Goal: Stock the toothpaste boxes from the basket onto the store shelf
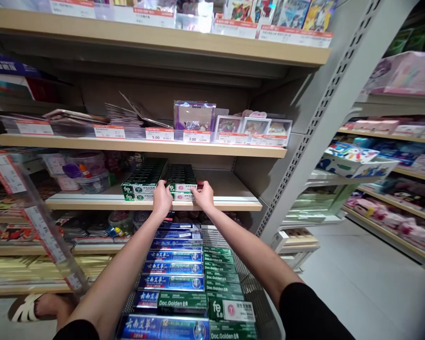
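Note:
My left hand (pixel 163 199) and my right hand (pixel 203 195) reach onto a shelf and grip a double-layer stack of green-and-white toothpaste boxes (pixel 183 188) from its two sides. Fingers are curled against the front ends, thumbs inward. Directly left of this stack, near my left hand, stands a second row of green toothpaste boxes (pixel 141 189). Below my forearms is a grey basket (pixel 272 307), packed with blue toothpaste boxes (pixel 173 282) on the left and green Doc.Golden boxes (pixel 222 286) on the right.
The boxes rest on a wood-edged shelf (pixel 230 207), with clear plastic tubs (pixel 88 172) at its left. A priced shelf (pixel 138 144) hangs above. To the right rises a slotted metal upright (pixel 304 127). Someone's sandalled foot (pixel 38 306) shows at lower left.

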A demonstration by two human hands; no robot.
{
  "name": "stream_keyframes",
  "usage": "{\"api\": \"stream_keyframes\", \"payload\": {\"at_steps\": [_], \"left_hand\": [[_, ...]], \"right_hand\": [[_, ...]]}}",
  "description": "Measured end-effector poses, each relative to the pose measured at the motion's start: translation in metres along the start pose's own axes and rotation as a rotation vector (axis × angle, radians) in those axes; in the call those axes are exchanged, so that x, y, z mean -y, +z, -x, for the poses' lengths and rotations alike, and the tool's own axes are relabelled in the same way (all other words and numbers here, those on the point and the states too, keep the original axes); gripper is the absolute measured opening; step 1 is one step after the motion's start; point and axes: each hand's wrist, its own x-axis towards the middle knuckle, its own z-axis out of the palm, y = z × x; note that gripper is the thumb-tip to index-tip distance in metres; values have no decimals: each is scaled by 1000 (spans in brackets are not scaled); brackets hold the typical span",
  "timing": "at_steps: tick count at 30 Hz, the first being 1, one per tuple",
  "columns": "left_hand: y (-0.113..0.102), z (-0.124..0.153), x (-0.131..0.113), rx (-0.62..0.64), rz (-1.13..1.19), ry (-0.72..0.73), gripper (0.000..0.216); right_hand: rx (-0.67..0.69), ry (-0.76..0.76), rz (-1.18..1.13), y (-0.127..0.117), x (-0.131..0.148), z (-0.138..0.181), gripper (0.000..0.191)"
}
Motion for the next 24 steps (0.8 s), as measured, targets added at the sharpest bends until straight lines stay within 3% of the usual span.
{"api": "stream_keyframes", "payload": {"at_steps": [18,24], "left_hand": [[17,-14,0,-22,-25,-28,30],[14,-2,-3,0,15,119,45]], "right_hand": [[-68,-16,60,11,-11,-14,24],[-95,-65,-2,7,-11,-9,37]]}}
